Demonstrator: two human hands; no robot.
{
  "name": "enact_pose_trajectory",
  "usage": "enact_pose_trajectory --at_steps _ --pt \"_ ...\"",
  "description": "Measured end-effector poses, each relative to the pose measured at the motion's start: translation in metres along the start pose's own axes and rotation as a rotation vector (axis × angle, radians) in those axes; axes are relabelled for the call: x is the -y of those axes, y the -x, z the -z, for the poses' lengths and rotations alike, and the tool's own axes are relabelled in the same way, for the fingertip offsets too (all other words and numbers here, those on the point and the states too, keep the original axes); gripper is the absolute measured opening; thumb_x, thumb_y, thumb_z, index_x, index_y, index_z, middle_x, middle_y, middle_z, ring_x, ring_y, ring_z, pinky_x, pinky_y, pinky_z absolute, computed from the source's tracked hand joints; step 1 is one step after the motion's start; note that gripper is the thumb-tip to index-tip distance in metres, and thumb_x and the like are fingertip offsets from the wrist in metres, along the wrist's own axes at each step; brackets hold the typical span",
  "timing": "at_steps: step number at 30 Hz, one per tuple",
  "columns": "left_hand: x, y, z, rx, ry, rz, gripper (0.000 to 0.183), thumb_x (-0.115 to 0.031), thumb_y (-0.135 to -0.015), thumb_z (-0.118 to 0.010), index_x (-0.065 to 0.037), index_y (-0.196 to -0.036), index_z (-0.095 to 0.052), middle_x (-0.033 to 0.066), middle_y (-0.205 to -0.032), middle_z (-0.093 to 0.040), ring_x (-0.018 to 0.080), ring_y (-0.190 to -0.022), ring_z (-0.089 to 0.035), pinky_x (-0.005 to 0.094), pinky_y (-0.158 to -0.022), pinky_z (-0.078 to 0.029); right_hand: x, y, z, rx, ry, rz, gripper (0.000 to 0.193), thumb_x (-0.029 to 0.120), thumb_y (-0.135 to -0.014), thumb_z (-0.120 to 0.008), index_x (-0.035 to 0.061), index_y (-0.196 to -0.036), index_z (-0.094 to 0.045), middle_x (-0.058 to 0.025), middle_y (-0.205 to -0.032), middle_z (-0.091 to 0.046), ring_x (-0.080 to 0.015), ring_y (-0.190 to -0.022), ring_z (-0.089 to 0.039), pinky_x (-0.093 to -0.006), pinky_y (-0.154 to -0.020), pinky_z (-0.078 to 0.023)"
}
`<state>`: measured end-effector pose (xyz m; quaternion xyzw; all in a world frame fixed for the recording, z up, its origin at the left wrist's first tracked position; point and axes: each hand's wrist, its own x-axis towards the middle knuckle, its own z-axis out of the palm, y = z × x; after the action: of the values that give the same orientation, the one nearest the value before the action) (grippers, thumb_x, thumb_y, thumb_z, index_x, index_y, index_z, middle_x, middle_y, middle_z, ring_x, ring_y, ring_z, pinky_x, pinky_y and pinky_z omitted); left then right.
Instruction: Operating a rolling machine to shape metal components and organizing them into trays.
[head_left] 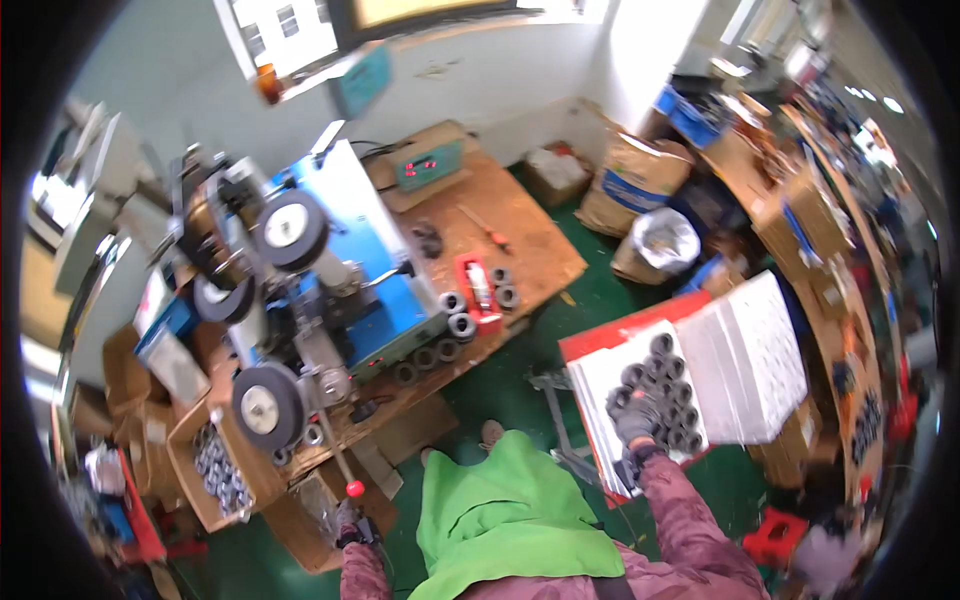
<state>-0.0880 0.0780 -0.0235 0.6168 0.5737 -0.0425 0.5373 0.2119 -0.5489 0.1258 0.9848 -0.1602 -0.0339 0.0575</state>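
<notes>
The gloved right hand [636,418] rested on dark ring-shaped cores [668,385] on a white tray [600,385], fingers apparently curled over one, while the left hand [352,528] was too small to judge.

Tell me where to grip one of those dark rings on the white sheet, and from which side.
Take a dark ring at the outer edge of the cluster, from above, fingers across its round wall. The rings lie flat and packed touching on the white sheet, so inner ones leave no finger room. The gloved right hand already rests on the cluster's near side.
</notes>
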Motion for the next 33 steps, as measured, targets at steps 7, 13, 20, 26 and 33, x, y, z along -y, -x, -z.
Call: enact_pose_trajectory --at_steps 7,13,20,26,33 --pt "0.036 0.041 -0.022 -0.083 0.356 0.24 0.034 -0.029 -0.081 -0.056 -0.002 -0.101 -0.055 0.0074 -0.076 -0.06 0.0171 -0.06 -0.059 0.0319 -0.054 -0.048 0.037 0.009 0.014 0.306 -0.953 0.291 0.042 0.029 -0.066 -0.072 0.005 -0.091 -0.051 -0.0063 -0.09 -0.053 -0.0217 -0.083 -0.052 -0.0372 -0.076 -0.046" --pt "0.001 0.058 -0.018 -0.078 0.411 0.163 0.035 -0.02 -0.083 -0.057 0.002 -0.11 -0.052 0.0138 -0.092 -0.06 0.0254 -0.066 -0.063 0.0349 -0.054 -0.052 0.269 0.023 0.177 -0.08 -0.877 0.872 0.056 0.028 -0.047 -0.08 0.005 -0.09 -0.054 -0.0129 -0.095 -0.054 -0.0285 -0.091 -0.054 -0.0426 -0.079 -0.045" --pt "0.028 0.048 0.072 -0.164 0.267 -0.108 0.035 -0.017 -0.083 -0.057 -0.003 -0.114 -0.049 0.0094 -0.084 -0.059 0.0208 -0.06 -0.061 0.0318 -0.052 -0.052 0.458 0.049 0.207 -0.278 -0.768 1.323 0.064 0.033 -0.047 -0.077 0.0064 -0.101 -0.055 -0.0134 -0.108 -0.05 -0.0331 -0.103 -0.045 -0.0446 -0.089 -0.034" --pt "0.017 0.051 0.152 -0.298 0.369 0.176 0.033 -0.019 -0.079 -0.062 0.003 -0.103 -0.059 0.0124 -0.09 -0.061 0.0186 -0.065 -0.061 0.0294 -0.054 -0.052 0.501 0.052 0.218 -0.446 -0.701 1.276 0.054 0.029 -0.053 -0.072 0.0064 -0.099 -0.056 -0.0116 -0.105 -0.05 -0.0319 -0.1 -0.045 -0.0464 -0.09 -0.032" --pt "-0.228 0.091 0.149 -0.163 0.481 -0.489 0.032 -0.017 -0.087 -0.056 0.005 -0.11 -0.053 0.0107 -0.094 -0.06 0.0164 -0.076 -0.061 0.0262 -0.07 -0.051 0.535 0.03 0.259 -0.626 -0.72 1.221 0.062 0.036 -0.054 -0.072 0.0049 -0.104 -0.053 -0.0125 -0.107 -0.05 -0.0331 -0.102 -0.044 -0.0482 -0.091 -0.031"
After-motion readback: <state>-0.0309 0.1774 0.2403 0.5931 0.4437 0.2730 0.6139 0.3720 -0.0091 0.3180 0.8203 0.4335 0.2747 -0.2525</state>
